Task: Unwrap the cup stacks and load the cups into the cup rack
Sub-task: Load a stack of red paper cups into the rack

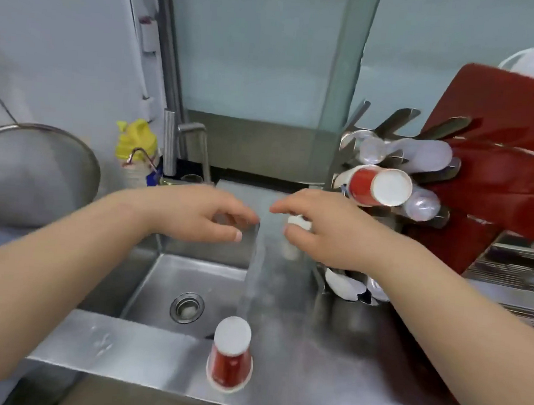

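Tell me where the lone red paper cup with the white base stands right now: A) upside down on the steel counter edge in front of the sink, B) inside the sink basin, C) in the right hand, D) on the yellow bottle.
A: the red paper cup stands upside down, white base up, on the steel counter, clear of both hands.

My left hand (201, 213) and right hand (330, 232) are bare, with no rings, watch or gloves; both forearms are uncovered to the frame edge (sleeves out of sight), nails short and plain.
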Demonstrator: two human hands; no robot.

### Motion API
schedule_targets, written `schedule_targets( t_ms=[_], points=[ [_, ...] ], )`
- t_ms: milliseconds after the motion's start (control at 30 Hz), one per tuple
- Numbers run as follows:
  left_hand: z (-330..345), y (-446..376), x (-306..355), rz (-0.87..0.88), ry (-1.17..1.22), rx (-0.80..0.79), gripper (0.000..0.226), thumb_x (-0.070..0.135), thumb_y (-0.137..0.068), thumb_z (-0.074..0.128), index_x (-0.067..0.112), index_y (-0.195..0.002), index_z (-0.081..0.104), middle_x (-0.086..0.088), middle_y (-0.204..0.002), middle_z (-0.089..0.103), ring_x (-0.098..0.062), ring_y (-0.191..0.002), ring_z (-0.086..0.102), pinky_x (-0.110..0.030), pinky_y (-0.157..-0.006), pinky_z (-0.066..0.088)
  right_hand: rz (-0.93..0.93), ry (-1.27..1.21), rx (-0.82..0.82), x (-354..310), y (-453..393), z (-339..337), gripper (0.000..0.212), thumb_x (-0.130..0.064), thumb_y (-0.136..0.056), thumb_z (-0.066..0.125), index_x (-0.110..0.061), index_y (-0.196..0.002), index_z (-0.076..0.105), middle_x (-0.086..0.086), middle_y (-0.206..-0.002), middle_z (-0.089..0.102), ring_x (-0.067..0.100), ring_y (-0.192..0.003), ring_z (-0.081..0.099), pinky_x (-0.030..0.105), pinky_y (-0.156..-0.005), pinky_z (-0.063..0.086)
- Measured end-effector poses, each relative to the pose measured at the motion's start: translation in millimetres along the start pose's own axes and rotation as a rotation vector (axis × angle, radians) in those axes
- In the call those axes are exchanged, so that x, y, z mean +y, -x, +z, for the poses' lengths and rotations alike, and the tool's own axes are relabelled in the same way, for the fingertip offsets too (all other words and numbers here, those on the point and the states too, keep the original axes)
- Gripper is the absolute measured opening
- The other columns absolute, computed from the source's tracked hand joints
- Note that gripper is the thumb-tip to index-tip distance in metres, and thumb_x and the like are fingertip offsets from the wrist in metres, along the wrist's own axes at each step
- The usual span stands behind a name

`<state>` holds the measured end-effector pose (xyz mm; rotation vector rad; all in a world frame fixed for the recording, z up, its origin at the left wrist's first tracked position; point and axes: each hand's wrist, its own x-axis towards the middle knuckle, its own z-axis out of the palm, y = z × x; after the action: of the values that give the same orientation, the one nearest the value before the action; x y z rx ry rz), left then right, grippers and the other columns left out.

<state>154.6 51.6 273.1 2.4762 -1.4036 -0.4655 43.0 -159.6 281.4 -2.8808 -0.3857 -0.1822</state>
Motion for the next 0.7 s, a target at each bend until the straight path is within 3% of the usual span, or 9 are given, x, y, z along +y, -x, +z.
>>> schedule_targets(
  t_ms=[133, 200, 433, 600, 700],
  points=[
    [53.7, 27.2, -25.3, -0.017, 0.075, 0.043, 0.049, 0.043, -0.088, 0.058, 0.031, -0.135, 0.050, 0.013, -0.121, 0.056, 0.000, -0.110, 0.055, -0.022, -0.094, 0.047, -0.049, -0.114, -0.039, -20.1, 9.5, 61.1, 0.041, -0.025, -0.091, 0.057, -0.025, -0.132, 0.055, -0.003, -0.127, 0.060, 0.011, -0.119, 0.050, 0.014, -0.096, 0.030],
    [82.4, 36.1, -36.5, -0.038, 0.149, 0.030, 0.049, 0.042, -0.087, 0.058, 0.037, -0.135, 0.049, 0.014, -0.123, 0.054, 0.001, -0.112, 0.053, -0.024, -0.094, 0.048, -0.039, -0.165, -0.060, -23.3, 14.5, 90.8, 0.043, -0.023, -0.091, 0.058, -0.023, -0.134, 0.054, -0.002, -0.128, 0.058, 0.011, -0.120, 0.048, 0.011, -0.093, 0.026],
    [181.3, 57.7, -57.3, -0.216, 0.420, 0.017, 0.058, 0.032, -0.090, 0.064, 0.030, -0.143, 0.040, 0.011, -0.142, 0.047, -0.004, -0.123, 0.049, -0.029, -0.102, 0.044, 0.120, -0.321, -0.084, -33.2, 42.0, 167.2, 0.052, -0.027, -0.089, 0.063, -0.020, -0.139, 0.048, 0.001, -0.135, 0.052, 0.014, -0.122, 0.047, 0.012, -0.093, 0.028],
    [234.7, 60.4, -62.6, -0.273, 0.504, 0.009, 0.071, 0.036, -0.084, 0.068, 0.030, -0.146, 0.034, 0.005, -0.135, 0.047, -0.010, -0.118, 0.051, -0.020, -0.092, 0.044, 0.159, -0.358, -0.116, -45.1, 47.9, 195.1, 0.067, -0.028, -0.085, 0.067, -0.015, -0.145, 0.040, 0.004, -0.145, 0.043, 0.014, -0.134, 0.036, 0.010, -0.105, 0.020],
    [252.0, 57.7, -58.5, -0.258, 0.545, 0.015, 0.057, 0.027, -0.089, 0.063, 0.031, -0.141, 0.041, 0.011, -0.118, 0.058, 0.003, -0.102, 0.055, -0.010, -0.081, 0.041, 0.192, -0.345, -0.142, -48.3, 45.1, 207.5, 0.071, -0.028, -0.082, 0.068, -0.017, -0.146, 0.038, 0.002, -0.147, 0.041, 0.014, -0.136, 0.034, 0.010, -0.105, 0.017]
  ],
)
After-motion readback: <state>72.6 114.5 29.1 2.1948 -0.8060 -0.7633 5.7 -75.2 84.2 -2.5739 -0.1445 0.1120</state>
